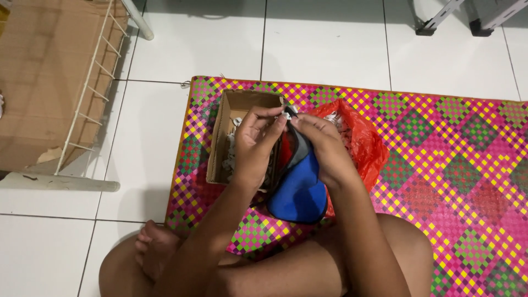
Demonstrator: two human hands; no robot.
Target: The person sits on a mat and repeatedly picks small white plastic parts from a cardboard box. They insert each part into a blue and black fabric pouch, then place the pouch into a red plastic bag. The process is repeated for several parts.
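Note:
My left hand [254, 144] and my right hand [325, 147] meet above an open cardboard box [237, 102]. Both pinch a small white and dark piece [289, 111] at their fingertips. From it hangs a soft blue cloth piece [300, 192] with grey and red layers behind it, held between the hands. The box holds several small white parts [229, 155], partly hidden by my left hand. Behind my right hand lies a red plastic bag [364, 140].
A bright pink woven mat [456, 148] with checked squares covers the white tiled floor [324, 38]. At the left stands a white wire rack [91, 93] lined with cardboard. Grey metal legs [440, 19] show at the top right. My crossed legs fill the bottom.

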